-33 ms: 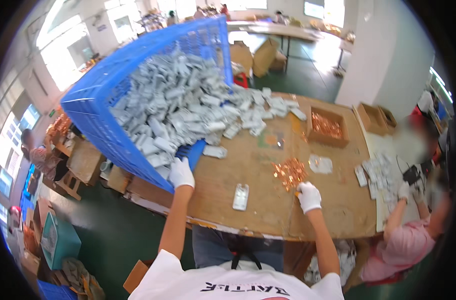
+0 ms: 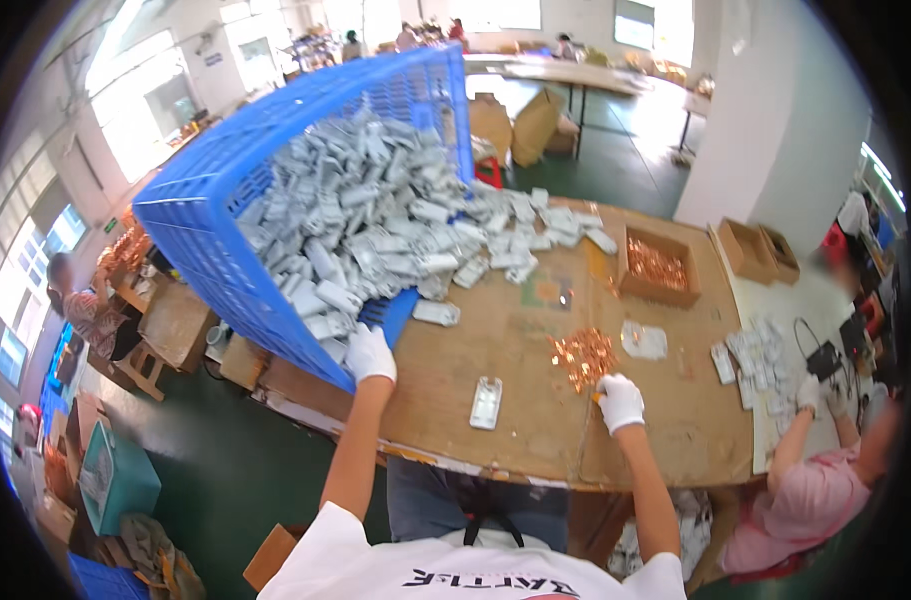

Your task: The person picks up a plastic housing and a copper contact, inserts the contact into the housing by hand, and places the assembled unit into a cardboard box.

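My white-gloved left hand (image 2: 371, 356) is at the lower rim of a tipped blue plastic crate (image 2: 200, 235), beside the grey-white plastic housings (image 2: 375, 225) that spill out of it. Its fingertips are too unclear to tell whether they grip anything. A single housing (image 2: 485, 403) lies on the table between my hands, its hollow side apparently up. My right hand (image 2: 622, 402), also gloved, is closed at the near edge of a small pile of copper-coloured metal pieces (image 2: 583, 358). A small orange-yellow bit shows at its fingertips, too small to name.
Behind the pile stands a cardboard box (image 2: 659, 290) of copper pieces. A clear plastic piece (image 2: 643, 340) lies near it. To the right, a co-worker in a pink top (image 2: 810, 500) works beside more housings (image 2: 758, 360). The cardboard-covered table's front edge (image 2: 535, 480) runs close to me.
The whole view has shifted slightly, with things sitting a little lower in it. Both hands keep nearly the same places relative to the crate and the copper pile.
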### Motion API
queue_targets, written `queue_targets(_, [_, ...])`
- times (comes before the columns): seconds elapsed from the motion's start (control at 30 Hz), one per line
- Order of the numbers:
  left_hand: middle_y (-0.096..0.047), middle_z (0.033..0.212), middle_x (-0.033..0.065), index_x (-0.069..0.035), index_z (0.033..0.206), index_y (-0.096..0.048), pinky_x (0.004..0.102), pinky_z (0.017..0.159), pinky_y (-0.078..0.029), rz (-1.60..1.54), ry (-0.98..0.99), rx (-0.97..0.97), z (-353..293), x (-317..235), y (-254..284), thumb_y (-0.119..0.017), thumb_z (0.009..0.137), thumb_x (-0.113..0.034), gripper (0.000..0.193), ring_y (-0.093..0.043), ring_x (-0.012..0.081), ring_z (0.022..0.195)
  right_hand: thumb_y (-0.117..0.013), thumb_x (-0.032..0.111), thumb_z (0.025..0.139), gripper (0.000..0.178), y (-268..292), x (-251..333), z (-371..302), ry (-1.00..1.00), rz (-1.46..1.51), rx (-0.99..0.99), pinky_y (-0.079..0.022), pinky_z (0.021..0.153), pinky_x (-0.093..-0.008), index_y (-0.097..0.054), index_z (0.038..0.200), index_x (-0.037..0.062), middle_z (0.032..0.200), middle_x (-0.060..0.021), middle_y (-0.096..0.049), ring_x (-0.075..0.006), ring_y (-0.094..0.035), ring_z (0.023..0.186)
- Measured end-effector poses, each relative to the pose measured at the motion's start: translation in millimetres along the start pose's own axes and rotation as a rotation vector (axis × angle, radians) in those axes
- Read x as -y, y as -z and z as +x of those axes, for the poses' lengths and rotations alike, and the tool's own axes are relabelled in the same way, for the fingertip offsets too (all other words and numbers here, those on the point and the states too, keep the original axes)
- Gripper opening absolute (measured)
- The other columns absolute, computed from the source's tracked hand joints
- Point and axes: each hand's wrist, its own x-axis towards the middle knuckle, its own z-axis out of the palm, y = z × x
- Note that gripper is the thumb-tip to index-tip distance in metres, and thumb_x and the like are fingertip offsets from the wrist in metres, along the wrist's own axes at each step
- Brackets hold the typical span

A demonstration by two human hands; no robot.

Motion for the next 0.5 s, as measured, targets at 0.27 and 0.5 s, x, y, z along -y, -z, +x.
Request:
queue_targets(0.27, [-0.055, 0.107, 0.0113, -0.015, 0.093, -0.069, 0.0395, 0.078, -0.056, -0.098, 0.051, -0.015, -5, -9, 13, -0.053, 0.093, -0.017, 0.016, -0.059, 0.0279, 0.101, -0.066, 0.012, 0.076, 0.009, 13, 19, 20, -0.104, -0.251, 0.184, -0.055, 0.077, -0.0439, -0.071, 0.083, 0.0096, 0.088, -0.0182, -0.069, -0.0344, -0.068, 0.085])
queue_targets(0.5, [-0.057, 0.106, 0.0087, -0.013, 0.099, -0.07, 0.0335, 0.076, -0.056, -0.053, 0.05, -0.033, 10, -4, 6, -0.055, 0.091, -0.015, 0.018, -0.061, 0.026, 0.101, -0.063, 0.011, 0.08, 0.005, -2, 7, 15, 0.062, -0.322, 0.048, -0.056, 0.073, -0.0433, -0.067, 0.082, 0.0087, 0.086, -0.0155, -0.066, -0.0339, -0.068, 0.083])
